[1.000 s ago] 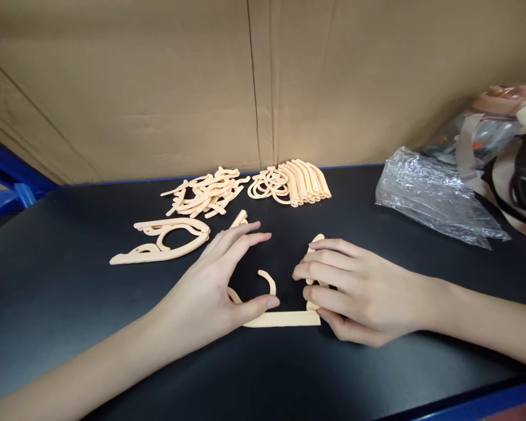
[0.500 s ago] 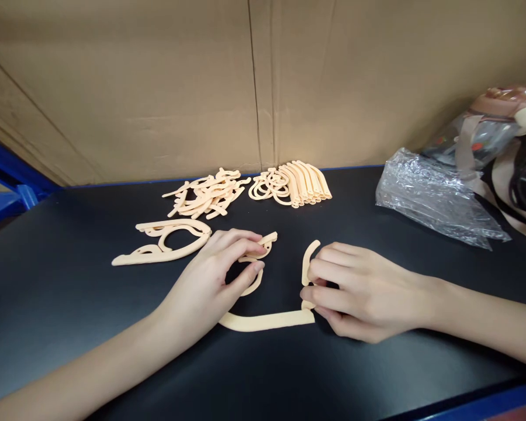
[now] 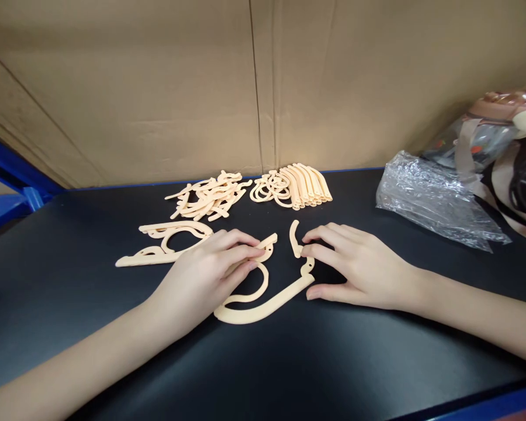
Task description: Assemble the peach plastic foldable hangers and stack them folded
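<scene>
The left hand [image 3: 210, 270] pinches one end of a hanger [image 3: 256, 314] midway between the side edges of the desk [image 3: 359, 356]; the right hand [image 3: 362, 266] is spread at its other end. A second hanger [image 3: 151, 258] lies toward the left edge, loose pieces [image 3: 214, 194] near the back edge.

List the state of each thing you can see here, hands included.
Left hand: closed on a cream piece.
Right hand: open, beside the short curved piece; contact unclear.
Long curved piece: slanting up toward the right hand.
Cream frame: lying flat, partly covered by the left hand.
Loose pieces: heaped, crisscrossed.
Ring pieces: piled, overlapping.
Curved bars: stacked side by side.
Clear plastic: crumpled.
</scene>
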`<state>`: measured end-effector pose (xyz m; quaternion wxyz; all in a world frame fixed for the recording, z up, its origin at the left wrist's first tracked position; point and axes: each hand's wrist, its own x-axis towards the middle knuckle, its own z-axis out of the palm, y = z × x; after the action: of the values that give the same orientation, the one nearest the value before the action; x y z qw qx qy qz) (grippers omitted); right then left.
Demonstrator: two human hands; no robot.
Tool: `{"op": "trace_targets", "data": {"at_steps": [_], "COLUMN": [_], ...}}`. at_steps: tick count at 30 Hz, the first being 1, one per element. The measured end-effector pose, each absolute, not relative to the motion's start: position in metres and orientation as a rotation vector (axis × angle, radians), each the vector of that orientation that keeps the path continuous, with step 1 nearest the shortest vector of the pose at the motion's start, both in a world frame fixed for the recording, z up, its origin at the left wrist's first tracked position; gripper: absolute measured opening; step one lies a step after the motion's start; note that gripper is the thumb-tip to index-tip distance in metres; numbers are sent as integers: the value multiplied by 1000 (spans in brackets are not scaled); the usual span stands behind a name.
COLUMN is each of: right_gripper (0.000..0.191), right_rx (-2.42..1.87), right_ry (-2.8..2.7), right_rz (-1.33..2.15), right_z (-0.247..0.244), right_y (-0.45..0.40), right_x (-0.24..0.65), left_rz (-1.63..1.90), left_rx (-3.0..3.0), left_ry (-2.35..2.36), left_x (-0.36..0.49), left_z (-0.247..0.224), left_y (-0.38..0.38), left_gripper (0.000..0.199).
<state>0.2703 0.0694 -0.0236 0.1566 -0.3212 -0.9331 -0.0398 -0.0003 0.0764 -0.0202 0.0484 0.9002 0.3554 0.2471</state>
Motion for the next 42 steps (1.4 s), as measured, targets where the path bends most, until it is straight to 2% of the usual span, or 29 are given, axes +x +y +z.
{"op": "trace_targets", "data": {"at_steps": [3,11,19,23,29,37,42], "right_gripper": [54,44,20,30,32,42,42], "right_rx": [-888,-750,-468,-365,-352,-568,-729], "right_ry": [-2663,-2660,-2717,-2733,-2771,-2719,-2612], "right_rz": [-130,-110,-16,4,47,35,28], "right_z": [-24,-21,-21,-21,-19,-22,-26], "right_y": [68,65,60,57,55,70,78], "right_x": [270,268,267,263,262,272,273], "left_rz": [720,813,768,749,716,708,706], "left_rx": [2741,2702,2724,2707,2660,2667,2718], "left_ry": [1055,1165,1140,1154,1145,1077,1144], "left_x": [-2,2,0,0,1,-2,0], "left_z": [-18,-24,-27,-26,-23,-30,-29], "left_y": [77,74,77,76,75,74,75], "left_gripper": [22,18,26,30,33,49,38]}}
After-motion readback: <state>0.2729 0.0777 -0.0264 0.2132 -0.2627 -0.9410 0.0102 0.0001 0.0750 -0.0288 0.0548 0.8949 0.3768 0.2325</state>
